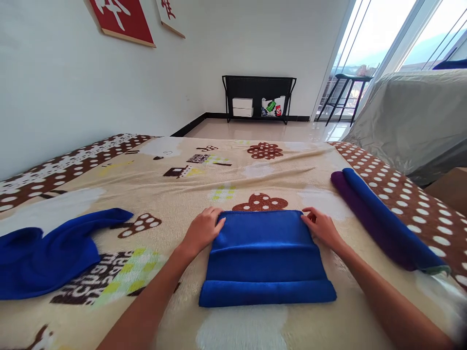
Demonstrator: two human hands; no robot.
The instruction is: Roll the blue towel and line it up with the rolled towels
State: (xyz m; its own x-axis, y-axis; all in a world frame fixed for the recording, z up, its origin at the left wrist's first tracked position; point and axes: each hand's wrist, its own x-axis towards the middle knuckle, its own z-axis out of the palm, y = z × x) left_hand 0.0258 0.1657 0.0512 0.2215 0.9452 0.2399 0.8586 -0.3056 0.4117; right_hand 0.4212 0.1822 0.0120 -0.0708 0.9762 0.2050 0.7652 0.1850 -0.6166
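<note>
Directly between the two hands lies a blue towel (265, 255), folded into a neat rectangle with stepped layers, flat on a bed covered by a beige blanket (175, 194) patterned with brown spotted shapes. The left hand (202, 231) rests at the towel's far left corner, fingers curled over the edge and pinching it lightly; the right hand (321, 228) mirrors it at the far right corner, fingertips pressed on the cloth, thumb tucked at the edge. Neither hand is clenched; both appear to hold the top fold by its corners. To do this fold well, it seems best to keep both corners level, draw the edge evenly so the layers stay square, and smooth the cloth flat before letting go. Well off to the left of the left hand sits a second blue towel (47, 255), loose and crumpled. To the right of the right hand, apart from it, lies a long roll of cloth (379, 221), blue on top with purple beneath, stretched along the blanket's dotted brown border. Nothing lies between the hands and the folded towel, and the blanket around it is open. Beyond the far edge of the bed, a black rack (258, 97) stands against a white wall, a stool (346, 95) stands by bright windows, and a grey covered shape (412, 121) sits further right.
</note>
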